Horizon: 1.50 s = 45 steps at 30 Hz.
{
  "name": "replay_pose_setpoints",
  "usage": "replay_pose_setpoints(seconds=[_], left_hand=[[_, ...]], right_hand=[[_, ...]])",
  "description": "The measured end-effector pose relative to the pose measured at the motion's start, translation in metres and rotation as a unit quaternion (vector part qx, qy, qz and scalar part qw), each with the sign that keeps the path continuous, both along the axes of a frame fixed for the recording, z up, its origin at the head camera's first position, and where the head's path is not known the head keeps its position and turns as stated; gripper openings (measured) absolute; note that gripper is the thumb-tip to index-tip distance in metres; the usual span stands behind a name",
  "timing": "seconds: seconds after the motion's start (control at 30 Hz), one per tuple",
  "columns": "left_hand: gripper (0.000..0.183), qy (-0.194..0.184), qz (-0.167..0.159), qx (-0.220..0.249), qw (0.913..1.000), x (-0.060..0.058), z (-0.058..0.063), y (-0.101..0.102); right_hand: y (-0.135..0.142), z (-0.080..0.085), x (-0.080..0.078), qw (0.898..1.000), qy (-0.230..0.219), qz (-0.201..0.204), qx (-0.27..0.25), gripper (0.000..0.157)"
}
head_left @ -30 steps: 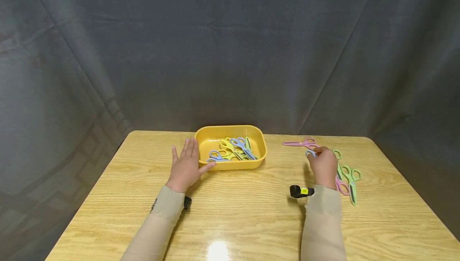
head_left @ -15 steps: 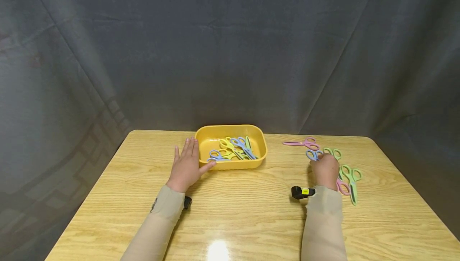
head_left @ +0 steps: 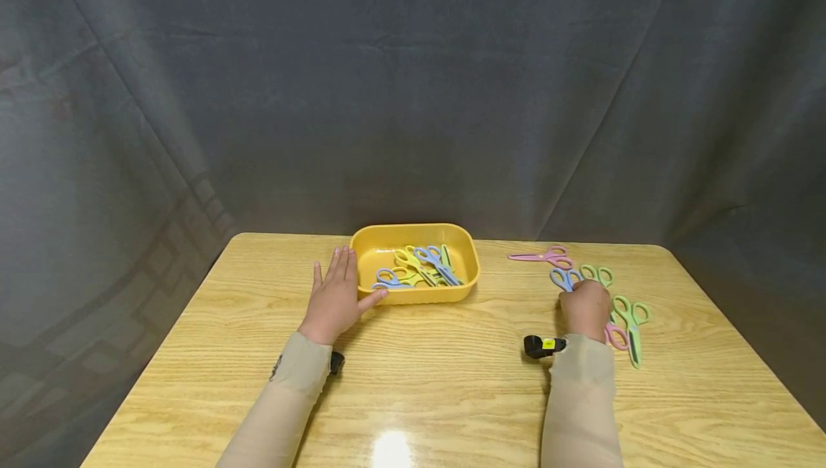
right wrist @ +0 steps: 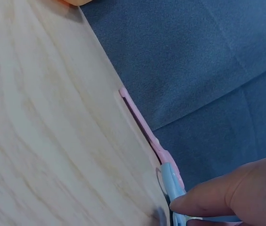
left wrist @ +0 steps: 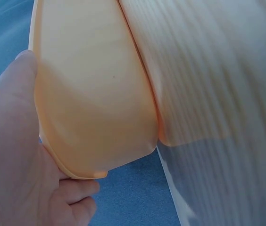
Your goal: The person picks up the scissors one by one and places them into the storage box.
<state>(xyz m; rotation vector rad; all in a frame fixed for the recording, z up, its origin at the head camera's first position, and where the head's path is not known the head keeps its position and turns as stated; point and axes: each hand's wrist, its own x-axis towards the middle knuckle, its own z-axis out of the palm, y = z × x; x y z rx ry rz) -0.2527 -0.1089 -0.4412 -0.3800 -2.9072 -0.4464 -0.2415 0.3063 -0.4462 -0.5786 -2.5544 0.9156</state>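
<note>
At the left end of a yellow tray [head_left: 474,282] lies my left hand [head_left: 330,303], fingers extended against its side and thumb along the front wall. The left wrist view shows that hand [left wrist: 15,155] touching the tray's wall [left wrist: 95,94]. Inside the tray are yellow, blue and green scissors [head_left: 434,261]. On the right, my right hand [head_left: 586,309] pinches blue scissors [head_left: 565,279] just below the handle loops; its fingertips and the blades are hidden in the head view. Thumb and blue scissors [right wrist: 171,181] meet in the right wrist view.
Pink scissors [head_left: 542,257] lie just beyond the blue pair. Green scissors [head_left: 631,328], another green pair [head_left: 597,274] and a partly hidden pink pair [head_left: 616,337] surround my right hand on the wooden table [head_left: 452,382]. A dark curtain [head_left: 413,110] hangs behind.
My right hand has drawn slightly toward me and to the right, uncovering the blue scissors' loops and more of the green and pink handles. The left hand and tray hold almost still.
</note>
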Motion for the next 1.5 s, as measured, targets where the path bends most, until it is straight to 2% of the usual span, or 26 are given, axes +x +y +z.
replay_pose_setpoints(seconds=[0.33, 0.5, 0.7, 0.83, 1.13, 1.33, 1.5], left_hand=[[0.106, -0.014, 0.001, -0.002, 0.9999, 0.0007, 0.0025, 0.0001], [0.106, -0.014, 0.000, -0.003, 0.9999, 0.0004, 0.0027, 0.0004], [0.106, -0.014, -0.001, -0.002, 0.9999, 0.0003, 0.0027, 0.0005], [0.106, -0.014, 0.000, 0.002, 0.9999, 0.0006, 0.0023, 0.0006], [0.105, -0.009, 0.001, 0.007, 0.9999, 0.0002, 0.0008, 0.0004], [0.105, -0.002, -0.001, 0.005, 1.0000, 0.0005, -0.0013, -0.0002], [0.106, -0.005, 0.000, 0.008, 1.0000, 0.0004, -0.0019, -0.0002]], right_hand=[[-0.0021, -0.0041, -0.0003, 1.000, 0.011, -0.012, 0.013, 0.022], [-0.0031, -0.0051, -0.0002, 1.000, 0.013, -0.019, 0.000, 0.033], [-0.0024, -0.0050, -0.0009, 1.000, 0.009, -0.016, -0.011, 0.035], [-0.0023, -0.0048, -0.0017, 1.000, 0.001, -0.012, -0.017, 0.032], [-0.0020, -0.0050, -0.0025, 0.999, -0.006, -0.013, -0.043, 0.012], [-0.0019, -0.0080, -0.0036, 0.997, -0.008, -0.003, -0.070, 0.030], [-0.0026, -0.0073, -0.0042, 0.997, -0.003, 0.003, -0.079, 0.033]])
